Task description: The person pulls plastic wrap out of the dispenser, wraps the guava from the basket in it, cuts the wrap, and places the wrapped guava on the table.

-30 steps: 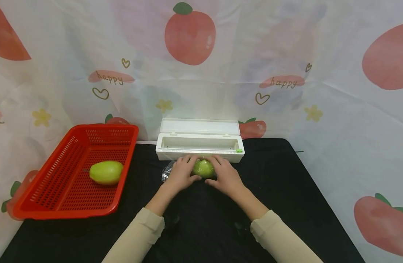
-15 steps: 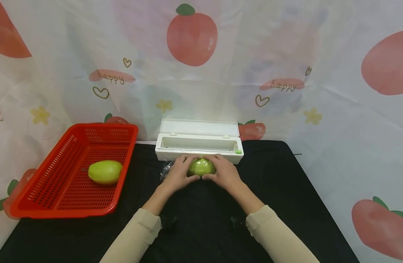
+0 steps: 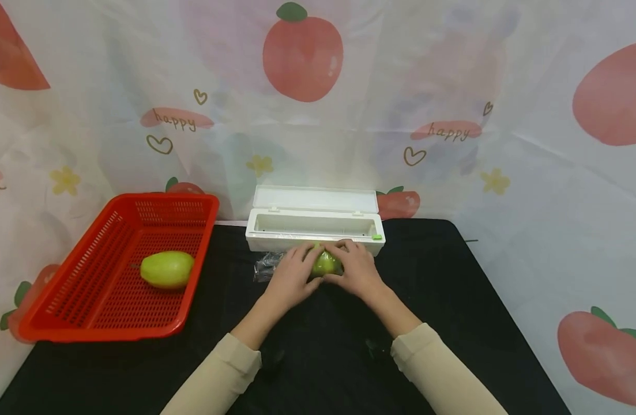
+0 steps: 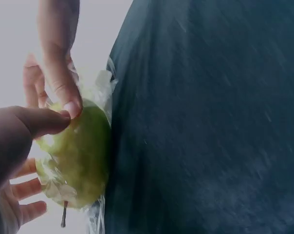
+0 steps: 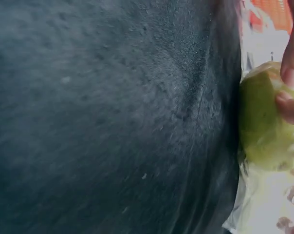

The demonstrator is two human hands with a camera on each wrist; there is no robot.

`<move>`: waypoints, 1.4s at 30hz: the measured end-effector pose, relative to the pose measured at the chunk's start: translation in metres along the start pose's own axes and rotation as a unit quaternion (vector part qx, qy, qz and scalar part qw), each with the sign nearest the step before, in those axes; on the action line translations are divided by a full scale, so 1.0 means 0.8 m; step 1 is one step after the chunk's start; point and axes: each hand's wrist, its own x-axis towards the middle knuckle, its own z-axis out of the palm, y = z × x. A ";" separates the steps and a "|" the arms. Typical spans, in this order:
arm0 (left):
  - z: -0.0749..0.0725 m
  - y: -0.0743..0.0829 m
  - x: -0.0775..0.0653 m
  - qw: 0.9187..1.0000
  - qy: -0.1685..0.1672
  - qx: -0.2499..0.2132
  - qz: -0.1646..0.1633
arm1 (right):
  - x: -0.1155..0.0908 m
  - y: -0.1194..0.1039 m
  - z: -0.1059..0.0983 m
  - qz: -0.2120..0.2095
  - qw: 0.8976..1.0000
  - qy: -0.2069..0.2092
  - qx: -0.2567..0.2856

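Observation:
A green pear [image 3: 326, 264] lies on the black cloth in front of the white box, wrapped in clear cling film [image 3: 267, 266] that trails out to its left. My left hand [image 3: 293, 276] curls round its left side and my right hand [image 3: 360, 274] round its right, with both thumbs on the near face. In the left wrist view the pear [image 4: 88, 151] shows its brown stem [image 4: 64, 214] poking out, and the thumb tips nearly meet. Loose film also spreads from both ends of the pear [image 5: 260, 117] in the right wrist view.
A long white cling film dispenser [image 3: 318, 233] stands behind the hands with its lid [image 3: 315, 199] up and a green slider [image 3: 377, 237] at the right. At the left, a red basket [image 3: 97, 334] holds another green pear [image 3: 167, 269].
Both hands have shifted slightly on the pear, the left a little to the right. More film shows at the left, and the pear has moved slightly rightward over the last half second.

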 end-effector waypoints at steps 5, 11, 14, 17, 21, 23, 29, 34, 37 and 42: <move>-0.002 0.004 0.010 1.000 -0.003 -0.001 -0.017 | -0.026 0.001 -0.006 0.008 0.990 0.124 0.062; 0.000 0.004 0.013 0.997 -0.006 -0.053 -0.050 | -0.058 -0.021 -0.001 0.088 0.942 0.094 0.310; -0.001 0.003 0.013 0.995 -0.012 -0.079 -0.062 | -0.057 -0.028 0.006 0.174 0.894 0.040 0.410; -0.003 0.002 0.013 0.993 -0.017 -0.094 -0.070 | -0.045 -0.032 0.013 0.229 0.867 0.037 0.442; -0.004 0.000 0.016 0.992 -0.017 -0.097 -0.077 | -0.026 -0.032 0.026 0.272 0.854 0.063 0.439; -0.003 -0.002 0.018 0.992 -0.020 -0.096 -0.080 | -0.020 -0.031 0.030 0.286 0.849 0.066 0.438; 0.000 -0.006 0.021 0.992 -0.019 -0.096 -0.079 | -0.006 -0.030 0.033 0.297 0.832 0.058 0.465; 0.002 -0.008 0.021 0.993 -0.014 -0.096 -0.073 | 0.002 -0.029 0.034 0.290 0.832 0.060 0.470; 0.002 -0.011 0.022 0.993 -0.013 -0.098 -0.064 | 0.002 -0.027 0.034 0.273 0.850 0.052 0.447; 0.002 -0.020 0.016 0.984 0.005 -0.172 -0.056 | 0.002 -0.022 0.035 0.235 0.886 0.048 0.397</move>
